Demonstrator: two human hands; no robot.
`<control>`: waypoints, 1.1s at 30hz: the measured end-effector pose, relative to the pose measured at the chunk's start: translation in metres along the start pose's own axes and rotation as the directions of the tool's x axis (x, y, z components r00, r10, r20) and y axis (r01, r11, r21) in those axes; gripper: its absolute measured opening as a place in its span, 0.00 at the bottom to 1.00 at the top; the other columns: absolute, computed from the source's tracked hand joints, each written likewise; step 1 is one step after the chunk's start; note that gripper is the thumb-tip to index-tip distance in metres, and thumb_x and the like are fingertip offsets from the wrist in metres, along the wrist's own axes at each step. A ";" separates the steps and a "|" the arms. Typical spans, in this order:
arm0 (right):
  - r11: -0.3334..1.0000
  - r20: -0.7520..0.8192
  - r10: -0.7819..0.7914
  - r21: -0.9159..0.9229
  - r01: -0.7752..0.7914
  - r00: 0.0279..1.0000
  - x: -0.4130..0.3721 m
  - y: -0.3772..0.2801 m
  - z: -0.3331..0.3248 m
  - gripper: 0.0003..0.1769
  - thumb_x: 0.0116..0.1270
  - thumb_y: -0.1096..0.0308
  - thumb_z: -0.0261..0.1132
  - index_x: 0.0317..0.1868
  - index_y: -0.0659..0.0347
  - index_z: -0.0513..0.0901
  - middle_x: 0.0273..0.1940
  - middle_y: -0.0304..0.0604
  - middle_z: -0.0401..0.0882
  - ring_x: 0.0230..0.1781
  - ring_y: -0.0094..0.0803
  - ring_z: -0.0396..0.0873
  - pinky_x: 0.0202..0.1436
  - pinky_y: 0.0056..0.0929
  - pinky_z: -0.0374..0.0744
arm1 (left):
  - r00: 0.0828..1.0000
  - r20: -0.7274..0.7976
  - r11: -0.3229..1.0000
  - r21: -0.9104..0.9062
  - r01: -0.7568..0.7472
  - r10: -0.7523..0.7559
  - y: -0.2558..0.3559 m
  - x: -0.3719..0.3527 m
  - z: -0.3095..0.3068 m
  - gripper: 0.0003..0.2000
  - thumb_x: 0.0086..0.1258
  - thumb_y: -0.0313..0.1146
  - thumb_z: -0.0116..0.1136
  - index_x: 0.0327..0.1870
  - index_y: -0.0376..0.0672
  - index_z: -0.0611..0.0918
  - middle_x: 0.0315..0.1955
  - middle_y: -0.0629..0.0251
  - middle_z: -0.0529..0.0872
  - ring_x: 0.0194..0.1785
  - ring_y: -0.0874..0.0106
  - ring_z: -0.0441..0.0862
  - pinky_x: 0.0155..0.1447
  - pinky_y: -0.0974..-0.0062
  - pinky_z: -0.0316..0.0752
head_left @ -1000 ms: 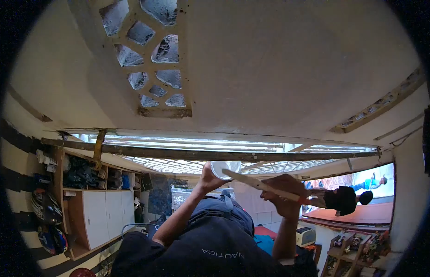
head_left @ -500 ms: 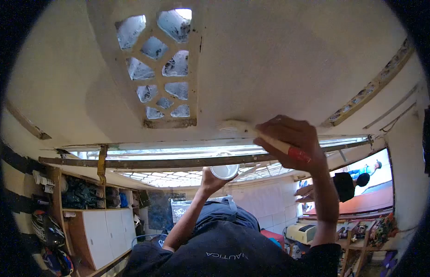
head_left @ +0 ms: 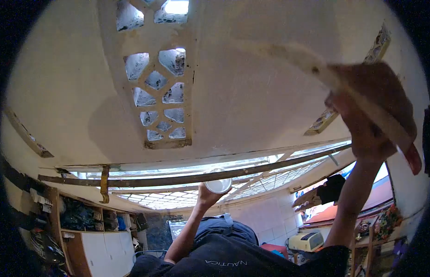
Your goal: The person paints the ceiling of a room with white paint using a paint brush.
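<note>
My left hand [head_left: 207, 197] is wrapped round a white cup [head_left: 218, 185] with pale, whitish contents, held low in front of the window grille. Raised at the right, my right hand [head_left: 379, 108] grips a paintbrush [head_left: 312, 67] by its wooden handle, whose end is red. The brush head points left and up across the cream wall [head_left: 256, 97]; motion smears its tip into the wall's colour. Left of the brush, the wall has a vent block [head_left: 189, 115] with irregular openings.
A long wooden bar [head_left: 150, 183] runs across the window grille [head_left: 164, 199], with a yellow strap [head_left: 104, 184] hanging from it at the left. White-doored cabinets [head_left: 106, 249] stand lower left. Dark clothing [head_left: 332, 188] hangs by the right-hand opening.
My right hand has swung up and right with the paintbrush, off the lower wall near the window. The cup remains in my left hand. The view has tilted upward.
</note>
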State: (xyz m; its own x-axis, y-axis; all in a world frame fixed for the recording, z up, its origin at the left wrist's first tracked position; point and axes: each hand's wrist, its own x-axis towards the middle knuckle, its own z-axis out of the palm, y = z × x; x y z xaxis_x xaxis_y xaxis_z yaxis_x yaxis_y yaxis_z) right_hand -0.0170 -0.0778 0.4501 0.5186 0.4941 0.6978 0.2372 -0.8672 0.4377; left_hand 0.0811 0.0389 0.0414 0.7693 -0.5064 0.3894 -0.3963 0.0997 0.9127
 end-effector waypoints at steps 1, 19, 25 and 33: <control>0.999 0.038 0.034 0.007 -0.034 0.999 -0.008 -0.005 0.000 0.14 0.54 0.62 0.68 0.39 0.56 0.80 0.31 0.40 0.81 0.29 0.34 0.81 0.29 0.27 0.80 | 0.999 -0.020 0.999 0.012 -0.035 0.035 0.009 0.002 -0.001 0.28 0.42 0.36 0.75 0.45 0.37 0.76 0.40 0.57 0.81 0.44 0.69 0.80 0.49 0.72 0.76; 0.818 0.456 -0.064 0.533 -0.215 0.887 -0.075 -0.027 0.112 0.12 0.57 0.66 0.65 0.41 0.60 0.78 0.33 0.44 0.77 0.29 0.37 0.79 0.32 0.32 0.80 | 0.995 -0.022 0.994 0.041 0.098 -0.097 -0.002 -0.019 0.007 0.28 0.40 0.39 0.76 0.41 0.35 0.75 0.33 0.58 0.82 0.38 0.71 0.81 0.44 0.75 0.77; 1.000 0.027 0.005 0.005 -0.006 1.000 -0.010 -0.007 0.020 0.12 0.58 0.63 0.65 0.43 0.55 0.80 0.28 0.40 0.80 0.26 0.32 0.79 0.29 0.27 0.78 | 0.997 -0.038 0.997 0.030 0.069 -0.068 0.004 -0.019 0.006 0.27 0.41 0.40 0.76 0.40 0.36 0.76 0.34 0.58 0.82 0.38 0.69 0.81 0.43 0.74 0.76; 0.748 0.409 -0.204 0.651 -0.128 0.889 -0.078 -0.052 0.103 0.21 0.50 0.69 0.68 0.46 0.61 0.74 0.37 0.43 0.75 0.34 0.36 0.79 0.37 0.34 0.81 | 0.999 -0.037 0.999 -0.003 0.034 -0.034 -0.005 -0.020 0.011 0.30 0.42 0.39 0.76 0.44 0.35 0.73 0.36 0.57 0.80 0.40 0.66 0.80 0.44 0.73 0.76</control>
State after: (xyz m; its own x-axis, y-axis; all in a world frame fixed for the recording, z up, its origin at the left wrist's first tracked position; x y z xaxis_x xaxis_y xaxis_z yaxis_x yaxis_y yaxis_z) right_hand 0.0152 -0.0776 0.3149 0.7487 0.5913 0.2995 0.6462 -0.7518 -0.1311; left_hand 0.0619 0.0393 0.0275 0.8005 -0.4771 0.3627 -0.3686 0.0852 0.9257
